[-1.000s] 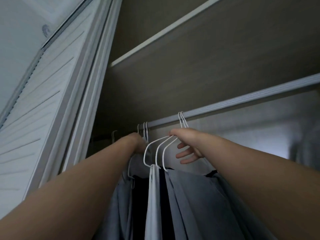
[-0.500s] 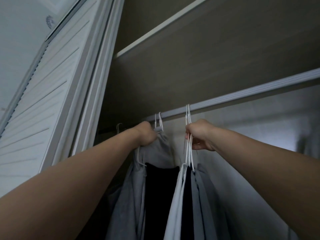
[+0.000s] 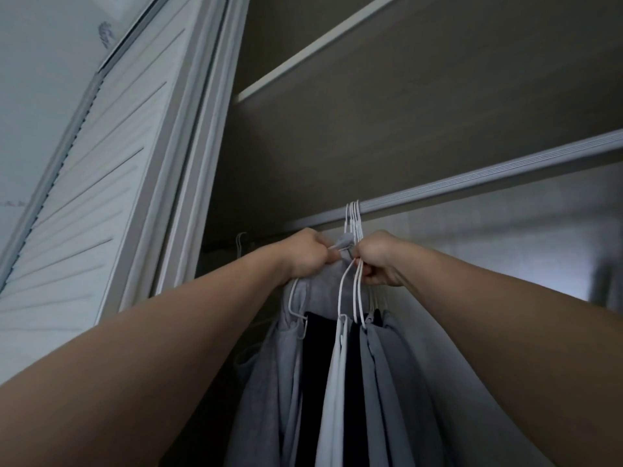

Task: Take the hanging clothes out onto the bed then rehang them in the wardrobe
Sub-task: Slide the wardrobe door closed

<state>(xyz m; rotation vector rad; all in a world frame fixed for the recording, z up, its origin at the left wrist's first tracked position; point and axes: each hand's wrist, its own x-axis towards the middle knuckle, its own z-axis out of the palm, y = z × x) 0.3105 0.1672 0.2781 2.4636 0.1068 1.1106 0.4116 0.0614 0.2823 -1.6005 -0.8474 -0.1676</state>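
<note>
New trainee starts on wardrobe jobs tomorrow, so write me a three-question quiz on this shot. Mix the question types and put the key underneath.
1. True or false: the bunched white hangers are off the rail.
2. What does the right hand grip? A) hanger wires B) the rail C) nothing
3. Fill in the colour: the middle garment, between the grey garment and the pale garment, is ___.

Key
1. False: their hooks sit over the rail.
2. A. The left hand grips a hanger wire and grey cloth too.
3. Black.
</note>
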